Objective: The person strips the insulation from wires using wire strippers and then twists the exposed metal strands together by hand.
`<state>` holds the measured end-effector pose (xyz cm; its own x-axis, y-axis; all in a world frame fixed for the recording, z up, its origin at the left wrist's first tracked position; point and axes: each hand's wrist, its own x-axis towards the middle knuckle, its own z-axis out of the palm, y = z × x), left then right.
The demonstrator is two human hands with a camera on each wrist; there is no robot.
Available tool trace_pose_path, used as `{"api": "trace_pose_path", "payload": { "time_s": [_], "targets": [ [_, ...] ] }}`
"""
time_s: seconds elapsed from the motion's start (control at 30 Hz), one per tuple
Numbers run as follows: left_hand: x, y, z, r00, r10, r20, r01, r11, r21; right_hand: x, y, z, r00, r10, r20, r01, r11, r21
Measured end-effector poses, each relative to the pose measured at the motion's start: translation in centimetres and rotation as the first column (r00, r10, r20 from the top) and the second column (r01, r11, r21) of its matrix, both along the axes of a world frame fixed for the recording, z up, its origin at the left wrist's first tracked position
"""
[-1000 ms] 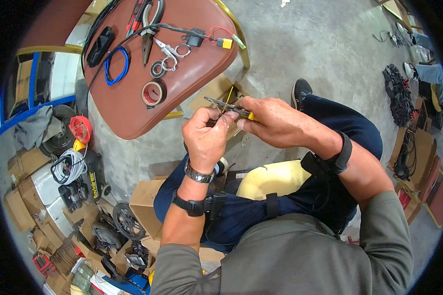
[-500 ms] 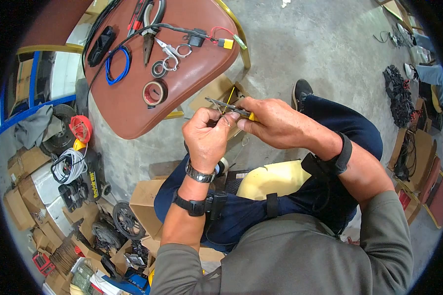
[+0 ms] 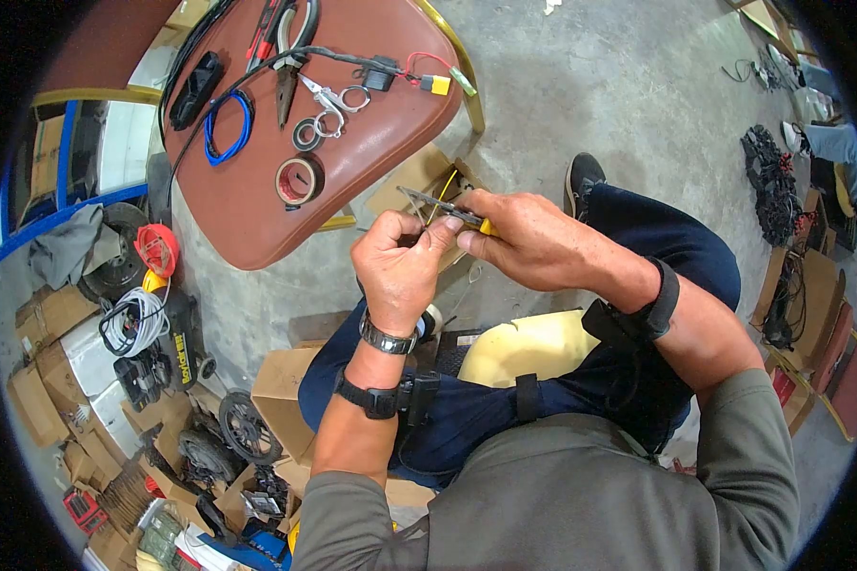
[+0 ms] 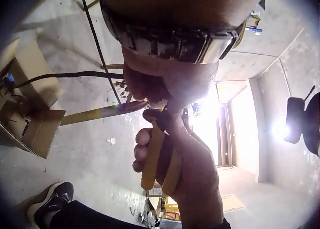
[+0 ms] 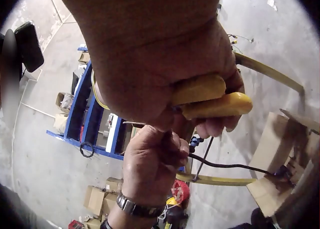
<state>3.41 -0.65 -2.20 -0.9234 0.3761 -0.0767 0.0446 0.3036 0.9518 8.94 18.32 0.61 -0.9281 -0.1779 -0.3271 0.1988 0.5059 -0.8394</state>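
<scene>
My right hand (image 3: 538,238) grips wire strippers (image 3: 463,216) with yellow handles and flat grey jaws that point left. Both yellow handles (image 5: 217,104) show under the palm in the right wrist view. Close against the jaws, my left hand (image 3: 395,266) pinches the end of a dark cable (image 5: 227,165) between thumb and fingers. A thin yellow wire (image 3: 446,184) stands up at the jaws, slanting away from the hands. The pinched spot itself is hidden behind the fingers.
Ahead on the left, a brown padded chair seat (image 3: 229,214) carries long-nose pliers (image 3: 285,95), scissors (image 3: 328,100), tape (image 3: 297,181), a blue wire coil (image 3: 209,143) and a cable with a yellow connector (image 3: 435,85). An open cardboard box (image 4: 37,88) is beyond the hands.
The yellow wire leans slightly more to the right, and my left hand has shifted a touch. My right hand keeps its grip on the wire strippers in nearly the same place.
</scene>
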Motion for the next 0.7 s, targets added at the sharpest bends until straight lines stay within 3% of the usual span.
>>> {"api": "trace_pose_path", "payload": {
  "time_s": [0.7],
  "targets": [
    [-0.06,0.21,0.03,0.996,0.074,0.045,-0.072,0.996,-0.044,0.18,-0.09,0.15,0.995,-0.074,-0.065,0.073,0.997,-0.026]
  ]
}}
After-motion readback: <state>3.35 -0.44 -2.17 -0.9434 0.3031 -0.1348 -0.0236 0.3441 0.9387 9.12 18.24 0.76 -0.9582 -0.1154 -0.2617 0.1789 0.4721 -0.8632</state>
